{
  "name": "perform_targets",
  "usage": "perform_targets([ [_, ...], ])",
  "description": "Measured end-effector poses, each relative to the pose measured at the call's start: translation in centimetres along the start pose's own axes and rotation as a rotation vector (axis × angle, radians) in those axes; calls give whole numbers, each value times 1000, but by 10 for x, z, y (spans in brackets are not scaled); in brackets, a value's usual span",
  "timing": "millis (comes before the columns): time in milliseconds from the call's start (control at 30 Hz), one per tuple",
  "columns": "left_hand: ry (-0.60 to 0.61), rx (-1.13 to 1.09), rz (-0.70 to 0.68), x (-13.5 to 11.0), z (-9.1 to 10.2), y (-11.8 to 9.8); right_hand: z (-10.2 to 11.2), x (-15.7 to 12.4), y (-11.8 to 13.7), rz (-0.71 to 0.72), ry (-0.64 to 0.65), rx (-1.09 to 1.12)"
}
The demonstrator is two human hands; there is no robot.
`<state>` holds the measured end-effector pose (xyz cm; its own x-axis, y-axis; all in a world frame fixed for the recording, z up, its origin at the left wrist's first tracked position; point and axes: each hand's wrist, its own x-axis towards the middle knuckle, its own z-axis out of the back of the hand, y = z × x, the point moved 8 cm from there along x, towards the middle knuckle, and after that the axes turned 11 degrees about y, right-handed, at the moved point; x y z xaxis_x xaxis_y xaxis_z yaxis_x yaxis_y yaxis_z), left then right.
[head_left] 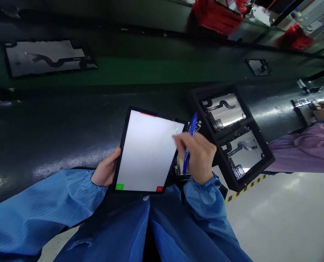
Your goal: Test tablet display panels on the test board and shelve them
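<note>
A tablet point(148, 153) with a lit white screen is tilted up near my lap, a green box and a red box in its lower corners. My left hand point(107, 168) grips its left edge, thumb along the front of the frame. Over the upper right part of the screen is my right hand point(198, 153), curled round a blue pen point(190, 143) that points up and down across the fingers. The hand is a little blurred, and I cannot tell whether a fingertip touches the glass. Part of another opened device point(180, 165) shows behind my right hand.
Right of me, a black two-slot tray point(219, 136) holds two opened tablet bodies with ribbon cables. More opened bodies lie on the green strip, one at left point(46, 60) and one at right point(258, 67). Red bins point(216, 16) stand behind. A co-worker's purple sleeve point(306, 147) is at far right.
</note>
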<state>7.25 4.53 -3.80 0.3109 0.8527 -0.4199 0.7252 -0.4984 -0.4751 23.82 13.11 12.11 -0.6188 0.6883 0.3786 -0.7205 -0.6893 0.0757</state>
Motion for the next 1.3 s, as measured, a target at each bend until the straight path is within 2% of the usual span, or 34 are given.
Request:
perform_targets([
  [67,-28,-4,-1,0,4,1,12,-13,29,262,-51,21],
  [133,-60,-7,1,-1,8,3,25,-26,38,370,-98,41],
  [267,-106,4,9,-3,17,5,38,-42,21,291,-138,44],
  [400,-127,-1,10,-5,23,7,37,-55,5,184,-146,-6],
  [500,-162,-19,10,-7,24,8,41,-58,0,158,-132,-10],
  [600,-178,-45,43,-6,23,10,48,-50,0,181,-113,107],
  [700,-157,-57,70,-2,18,11,51,-25,11,286,-85,304],
  [800,-71,-37,65,2,8,11,42,16,33,423,-14,474],
  [833,-53,-21,68,3,6,11,35,30,41,444,44,484],
  [900,-51,13,71,3,5,12,19,55,48,401,181,498],
  [967,-41,35,60,3,5,11,7,69,39,252,232,527],
  [1067,-51,28,70,2,4,10,1,62,7,42,130,735],
  [1167,-128,-30,120,-1,5,11,-13,40,-13,83,126,957],
  [1300,-174,-78,168,-4,-4,10,-37,26,-30,86,161,942],
])
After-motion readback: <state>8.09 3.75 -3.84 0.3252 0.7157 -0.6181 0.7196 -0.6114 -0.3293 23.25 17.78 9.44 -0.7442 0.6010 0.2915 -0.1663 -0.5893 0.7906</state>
